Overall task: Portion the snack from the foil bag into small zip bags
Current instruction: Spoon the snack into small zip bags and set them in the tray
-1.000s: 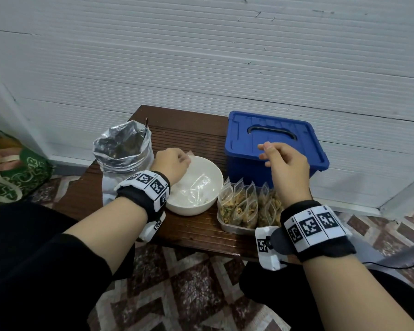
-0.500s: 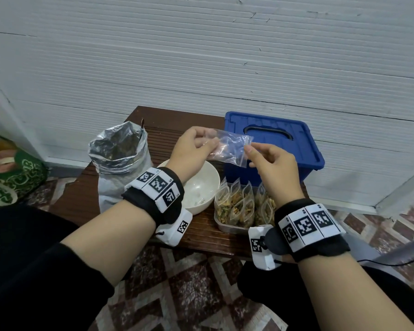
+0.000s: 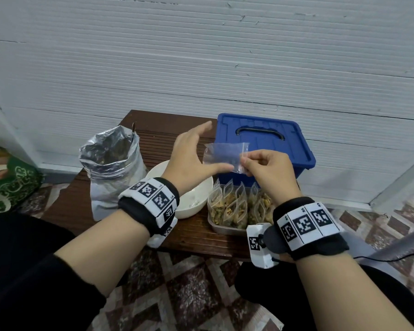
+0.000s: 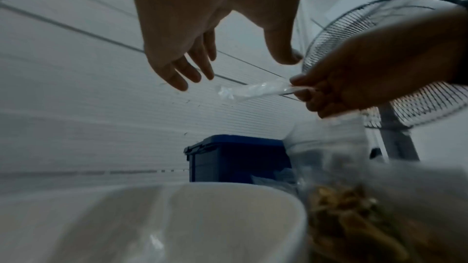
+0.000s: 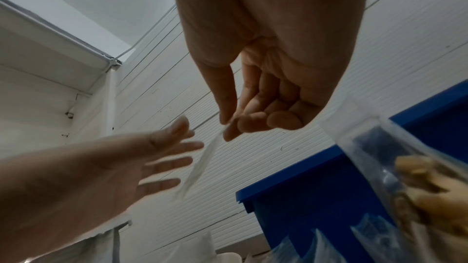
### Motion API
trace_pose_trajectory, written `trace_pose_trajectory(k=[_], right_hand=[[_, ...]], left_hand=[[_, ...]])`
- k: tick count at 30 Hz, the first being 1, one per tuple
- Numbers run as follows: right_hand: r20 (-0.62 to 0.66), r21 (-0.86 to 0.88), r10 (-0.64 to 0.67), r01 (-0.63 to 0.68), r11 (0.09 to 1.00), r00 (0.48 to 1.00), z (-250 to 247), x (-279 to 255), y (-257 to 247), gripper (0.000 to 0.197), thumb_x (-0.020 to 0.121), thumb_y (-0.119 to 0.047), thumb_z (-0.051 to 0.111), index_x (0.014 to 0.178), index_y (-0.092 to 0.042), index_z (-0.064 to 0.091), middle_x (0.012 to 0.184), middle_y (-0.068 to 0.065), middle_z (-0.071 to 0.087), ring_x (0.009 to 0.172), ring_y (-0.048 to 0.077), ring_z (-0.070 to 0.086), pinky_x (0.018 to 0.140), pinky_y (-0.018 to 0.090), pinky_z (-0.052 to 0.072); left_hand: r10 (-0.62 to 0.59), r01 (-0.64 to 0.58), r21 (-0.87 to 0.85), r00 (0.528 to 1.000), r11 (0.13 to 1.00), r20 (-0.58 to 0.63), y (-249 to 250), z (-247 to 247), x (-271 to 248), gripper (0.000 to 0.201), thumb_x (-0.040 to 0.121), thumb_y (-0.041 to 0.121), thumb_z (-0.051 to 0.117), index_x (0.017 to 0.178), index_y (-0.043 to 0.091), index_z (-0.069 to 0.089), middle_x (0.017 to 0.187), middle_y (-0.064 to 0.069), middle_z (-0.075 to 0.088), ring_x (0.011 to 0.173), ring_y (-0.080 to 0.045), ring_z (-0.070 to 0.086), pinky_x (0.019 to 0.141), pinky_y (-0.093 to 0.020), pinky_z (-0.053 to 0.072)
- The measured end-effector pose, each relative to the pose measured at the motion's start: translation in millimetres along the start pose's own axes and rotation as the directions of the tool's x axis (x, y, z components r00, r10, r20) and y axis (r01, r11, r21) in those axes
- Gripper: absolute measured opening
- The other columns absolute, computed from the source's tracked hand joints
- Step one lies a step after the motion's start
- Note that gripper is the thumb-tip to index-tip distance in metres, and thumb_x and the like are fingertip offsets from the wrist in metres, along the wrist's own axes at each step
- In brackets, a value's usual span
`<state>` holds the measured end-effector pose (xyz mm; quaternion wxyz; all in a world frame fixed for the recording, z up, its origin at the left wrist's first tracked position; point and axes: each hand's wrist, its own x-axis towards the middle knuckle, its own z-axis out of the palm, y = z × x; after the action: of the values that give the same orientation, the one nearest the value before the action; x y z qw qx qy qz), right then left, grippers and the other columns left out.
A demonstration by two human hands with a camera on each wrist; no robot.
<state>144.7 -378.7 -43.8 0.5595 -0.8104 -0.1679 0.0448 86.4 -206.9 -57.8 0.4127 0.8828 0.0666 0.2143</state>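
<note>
Right now, from the head view, I have an empty small zip bag (image 3: 225,156) pinched at its right edge by my right hand (image 3: 268,174), held in the air in front of the blue box (image 3: 268,142) and above the tray of filled bags (image 3: 239,211). My left hand (image 3: 189,161) is released, fingers spread, its thumb reaching toward the bag's lower edge; the foil bag (image 3: 112,163) stands open at the left of the surface, just beside the white bowl (image 3: 196,201). From the left wrist view, the left fingers (image 4: 182,75) hang straight and apart from the bag (image 4: 250,91), which the right hand (image 4: 354,87) grips between thumb and fingers. From the right wrist view, the bag (image 5: 200,167) dangles edge-on from my right pinch, the left palm (image 5: 106,167) open just beside it. I judge this the step of readying a fresh bag: next, I need the left fingers to catch the opposite lip and part the zip, gently, since the film is thin and limp.
</note>
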Motion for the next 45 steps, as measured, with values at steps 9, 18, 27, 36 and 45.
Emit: trace_pose_trajectory(k=[9, 18, 27, 36, 45], right_hand=[[0.065, 0.028, -0.013, 0.011, 1.000, 0.998, 1.1, -4.8, -6.6, 0.013, 0.089, -0.025, 0.064, 0.086, -0.015, 0.072, 0.072, -0.001, 0.069, 0.067, 0.007, 0.062, 0.070, 0.026, 0.051], [0.060, 0.073, 0.006, -0.011, 0.997, 0.998, -2.5, -4.0, -4.3, 0.013, 0.089, -0.026, 0.065, 0.088, -0.015, 0.073, 0.074, -0.002, 0.071, 0.061, 0.004, 0.060, 0.061, 0.020, 0.045], [-0.033, 0.021, -0.013, 0.014, 1.000, 0.999, -2.5, -2.3, -3.8, 0.010, 0.093, -0.022, 0.059, 0.090, -0.019, 0.068, 0.075, -0.002, 0.070, 0.067, 0.010, 0.065, 0.059, 0.025, 0.055], [0.034, 0.079, -0.046, 0.043, 0.996, 0.998, 13.8, -3.8, -19.8, 0.013, 0.093, -0.027, 0.059, 0.092, -0.018, 0.069, 0.080, 0.001, 0.071, 0.070, 0.011, 0.066, 0.069, 0.030, 0.058], [0.172, 0.087, -0.141, 0.128, 0.988, 0.975, 70.6, 9.3, -62.4, 0.011, 0.093, -0.020, 0.059, 0.089, -0.020, 0.068, 0.081, 0.004, 0.071, 0.069, 0.010, 0.065, 0.060, 0.015, 0.048]], left_hand=[[0.212, -0.236, 0.185, 0.967, 0.954, 0.144, 11.2, 6.5, 3.1, 0.073, 0.063, 0.057, 0.080, 0.128, 0.038, 0.054, 0.127, 0.018, 0.056, 0.126, -0.006, 0.042, 0.108, -0.045, 0.024], [0.302, -0.303, 0.035, 0.953, 0.952, 0.023, 11.7, 1.9, 0.8, 0.048, 0.065, 0.049, 0.082, 0.106, 0.027, 0.071, 0.101, 0.017, 0.068, 0.099, -0.001, 0.061, 0.090, -0.033, 0.049], [0.257, -0.257, 0.012, 0.966, 0.966, 0.042, 11.2, -5.8, -3.8, 0.044, 0.067, 0.040, 0.083, 0.105, 0.020, 0.073, 0.101, 0.009, 0.072, 0.100, 0.002, 0.061, 0.086, -0.008, 0.045], [0.140, -0.142, -0.031, 0.989, 0.989, -0.053, 11.7, -48.8, -0.5, 0.048, 0.062, 0.042, 0.084, 0.106, 0.031, 0.069, 0.096, 0.022, 0.066, 0.097, 0.012, 0.059, 0.086, -0.004, 0.042], [-0.012, -0.015, -0.104, 0.967, 0.994, -0.253, 3.7, -137.7, -0.8, 0.042, 0.060, 0.042, 0.082, 0.098, 0.034, 0.069, 0.095, 0.017, 0.070, 0.092, 0.006, 0.064, 0.086, -0.009, 0.047]])
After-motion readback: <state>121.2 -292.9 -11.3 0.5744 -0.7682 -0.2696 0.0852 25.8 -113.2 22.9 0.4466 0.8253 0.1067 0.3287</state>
